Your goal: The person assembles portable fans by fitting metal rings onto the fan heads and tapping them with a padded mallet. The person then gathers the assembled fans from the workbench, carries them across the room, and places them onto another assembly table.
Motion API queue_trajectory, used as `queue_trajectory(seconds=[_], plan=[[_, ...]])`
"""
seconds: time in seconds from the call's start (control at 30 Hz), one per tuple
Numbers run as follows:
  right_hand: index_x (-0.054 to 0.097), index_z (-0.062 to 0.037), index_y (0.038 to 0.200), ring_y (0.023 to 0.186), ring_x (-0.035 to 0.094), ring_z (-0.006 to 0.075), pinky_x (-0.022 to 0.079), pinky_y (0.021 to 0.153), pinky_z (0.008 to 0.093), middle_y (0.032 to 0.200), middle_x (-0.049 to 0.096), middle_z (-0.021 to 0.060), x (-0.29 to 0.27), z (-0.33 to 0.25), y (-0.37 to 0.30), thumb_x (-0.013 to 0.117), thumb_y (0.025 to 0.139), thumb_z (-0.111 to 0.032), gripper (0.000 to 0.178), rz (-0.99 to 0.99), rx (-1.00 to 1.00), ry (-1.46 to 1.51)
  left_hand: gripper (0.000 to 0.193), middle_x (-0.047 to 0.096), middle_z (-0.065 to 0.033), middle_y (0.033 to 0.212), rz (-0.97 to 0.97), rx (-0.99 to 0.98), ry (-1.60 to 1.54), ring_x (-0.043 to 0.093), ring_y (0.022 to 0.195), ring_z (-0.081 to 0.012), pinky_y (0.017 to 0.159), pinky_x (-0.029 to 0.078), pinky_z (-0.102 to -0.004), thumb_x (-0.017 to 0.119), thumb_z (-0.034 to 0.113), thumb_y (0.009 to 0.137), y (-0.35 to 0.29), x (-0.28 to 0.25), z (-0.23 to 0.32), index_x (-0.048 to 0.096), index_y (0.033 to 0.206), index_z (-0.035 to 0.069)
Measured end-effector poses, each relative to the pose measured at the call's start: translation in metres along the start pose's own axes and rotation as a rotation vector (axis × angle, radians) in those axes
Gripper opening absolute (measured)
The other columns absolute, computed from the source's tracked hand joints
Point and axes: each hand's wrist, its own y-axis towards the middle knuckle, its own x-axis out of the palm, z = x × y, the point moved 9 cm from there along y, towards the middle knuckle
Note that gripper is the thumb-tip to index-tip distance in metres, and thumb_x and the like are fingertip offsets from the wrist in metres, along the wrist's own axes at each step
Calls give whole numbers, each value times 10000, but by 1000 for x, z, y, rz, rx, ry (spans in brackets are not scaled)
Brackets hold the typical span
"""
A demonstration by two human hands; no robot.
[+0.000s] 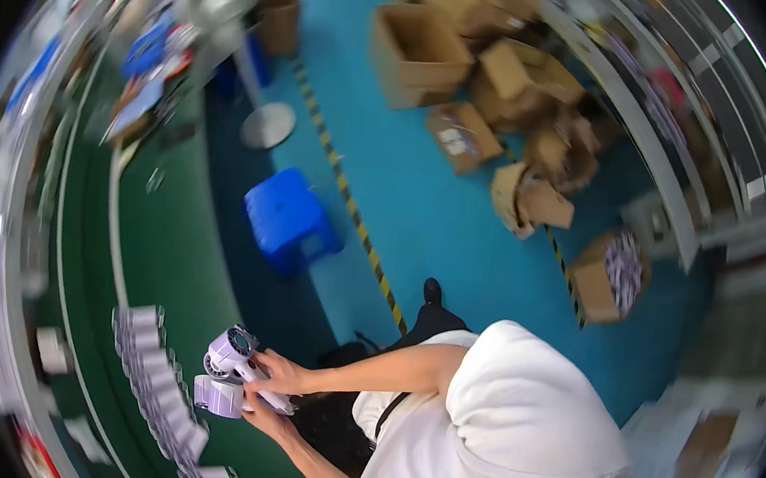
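My right hand (282, 373) is closed around the handle of a lilac handheld fan (231, 351), whose round head shows a dark grille. Just below it, my left hand (263, 414) grips a second lilac piece, a handheld fan by its look, with a pale drum-shaped head (219, 397). The two touch or overlap, and my fingers hide part of their handles. Both are held over the near edge of the green work surface (176, 228). Left of my hands, a long row of lilac pieces (155, 383) lies on that surface, too blurred to tell their exact kind.
A blue plastic stool (288, 219) stands beside the bench, with a white pedestal fan (269, 125) beyond. Several cardboard boxes (419, 54) crowd the far floor. An open carton (602, 283) of lilac items sits to the right. Shelving (635, 116) lines the right side.
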Motion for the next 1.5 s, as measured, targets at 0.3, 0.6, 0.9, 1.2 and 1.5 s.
queue_trajectory(seconds=[0.3,0.6,0.9,1.2,1.5], plan=[[535,-13,1181,1039,548,317,451,872,422,1116,565,234,-450,-65,-236,688,751,-432,620,1073,-235,18,396,582,-148,1079,-772,-153,281,602,931,-208,775,524,-343,644,204,882,-189,422,-112,492,1149,-45],[487,-8,1197,1048,517,140,433,875,301,1146,529,97,-683,4,-506,677,863,-198,429,1695,-248,324,281,636,-47,849,-1606,-231,579,551,748,-105,636,453,-281,641,198,825,-509,687,-251,633,986,-33],[437,-29,1254,967,538,124,457,801,277,1077,567,63,-854,67,-668,654,882,-210,468,1910,-247,418,306,643,-50,891,-1845,-442,622,573,750,-112,632,478,-277,665,215,829,-711,820,-372,621,1038,-5],[439,-3,1290,1040,519,198,418,897,319,1177,550,123,-985,64,-851,642,879,-288,540,2256,-221,509,475,563,-101,1107,-2212,-283,565,559,982,-171,823,484,-324,708,211,789,-946,942,-441,509,1174,19],[400,-4,1333,1066,508,198,419,894,314,1214,529,132,-1165,92,-994,618,887,-319,588,2161,-135,539,470,515,-140,1086,-2134,-271,639,550,1006,-233,858,464,-339,709,277,758,-1108,1059,-543,577,1114,1]])
